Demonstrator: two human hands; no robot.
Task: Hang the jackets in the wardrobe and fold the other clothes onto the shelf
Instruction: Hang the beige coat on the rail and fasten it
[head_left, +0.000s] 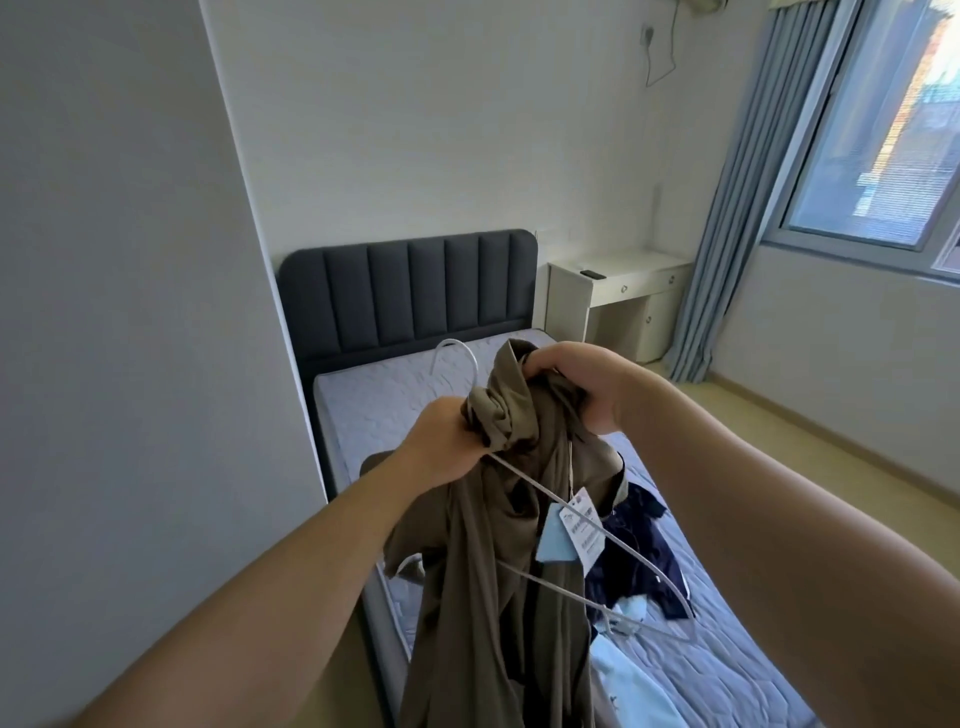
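Observation:
An olive-brown jacket (483, 545) hangs bunched in front of me over the bed, with paper tags (574, 525) dangling from it. My left hand (447, 441) grips the bunched collar together with the neck of a white wire hanger (613, 545), whose hook (457, 353) sticks up behind. Beside it, my right hand (576, 384) holds the top of the jacket fabric. A dark navy garment (639, 545) lies on the mattress behind the jacket. Light blue clothing (623, 675) lies nearer me.
The bed (374, 395) has a bare quilted mattress and a dark grey padded headboard (410, 291). A white wall (130, 338) rises close on the left. A white desk (623, 296) stands in the corner beside blue curtains (737, 234) and a window (883, 130).

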